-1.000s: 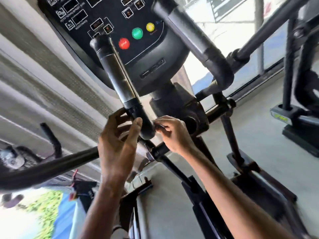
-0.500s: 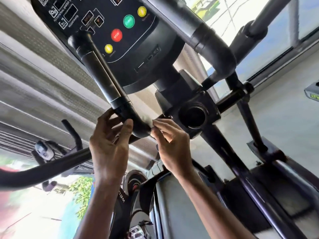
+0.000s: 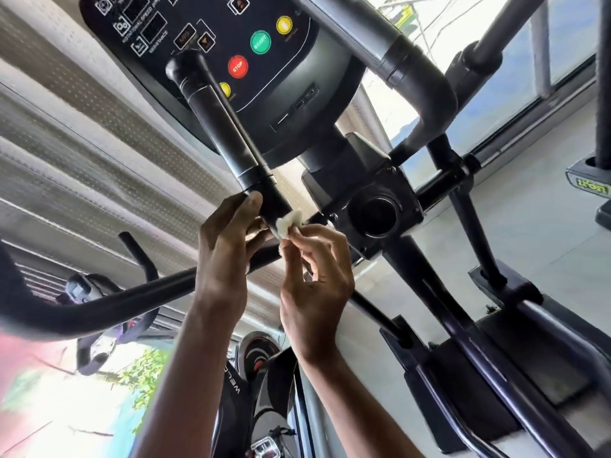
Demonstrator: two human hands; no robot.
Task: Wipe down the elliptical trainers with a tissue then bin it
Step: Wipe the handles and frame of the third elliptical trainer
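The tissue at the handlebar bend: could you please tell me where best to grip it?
Pinch the free lower-right edge of the tissue, coming from the right as the right hand does: it is a small wad, and the handlebar backs its left side.

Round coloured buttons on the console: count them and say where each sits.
4. The green START button sits mid-panel, the red STOP button below-left of it, the upper yellow button above-right, and the lower yellow button beside the handlebar, which may hide more.

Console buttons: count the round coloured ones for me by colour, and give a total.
Red button: 1
Green button: 1
Yellow buttons: 2
Total: 4
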